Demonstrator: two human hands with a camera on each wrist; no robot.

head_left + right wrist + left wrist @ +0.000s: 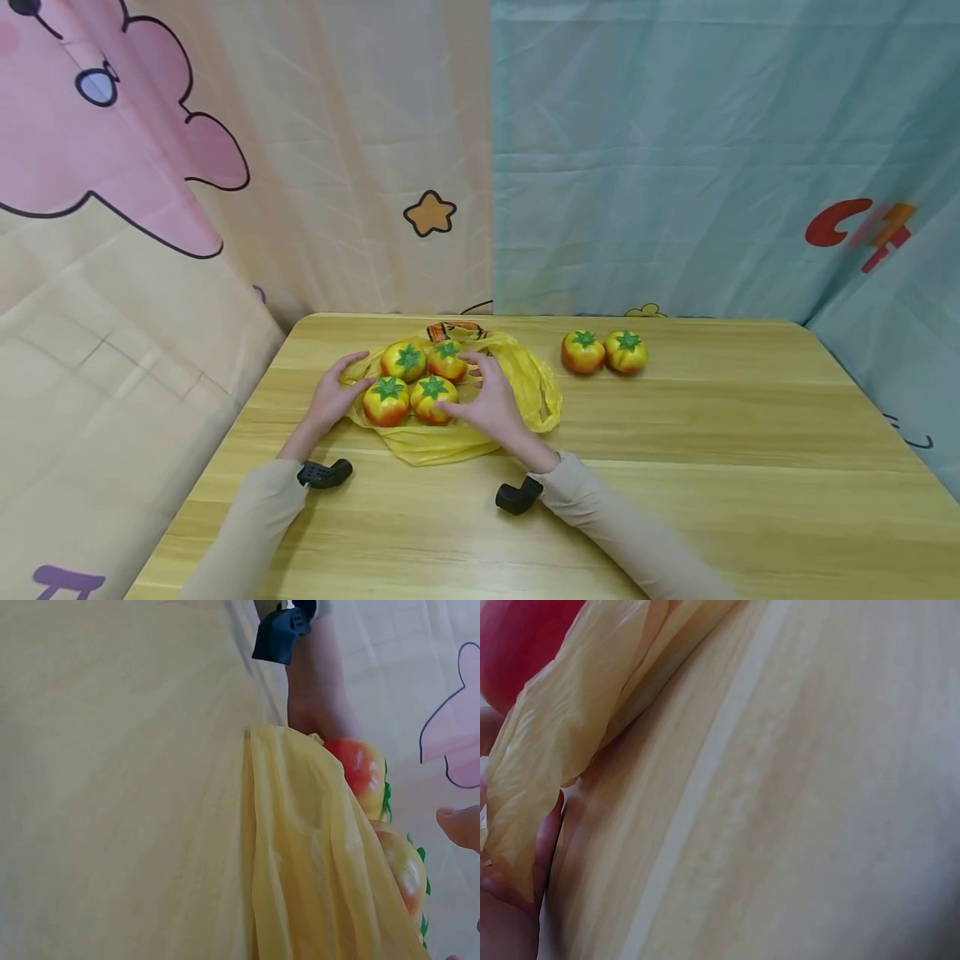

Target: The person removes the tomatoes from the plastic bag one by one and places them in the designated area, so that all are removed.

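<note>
Several red-and-yellow tomatoes (387, 402) with green leafy tops sit in a cluster on a spread yellow plastic bag (540, 387). My left hand (330, 402) is at the cluster's left side, thumb and fingers parted, its thumb tip close to the front left tomato. In the left wrist view, bag film (577, 697) lies across part of that hand. On the other side, my right hand (491, 404) hovers with thumb and fingers spread, the thumb overlapping the front right tomato (431, 406). The right wrist view has its thumb (461, 827) apart from the tomatoes (360, 772).
Two more tomatoes (582, 353) stand side by side at the back of the wooden table (712, 467), right of the bag. A patterned curtain (645, 167) hangs behind the table. Each wrist wears a black camera mount (519, 497).
</note>
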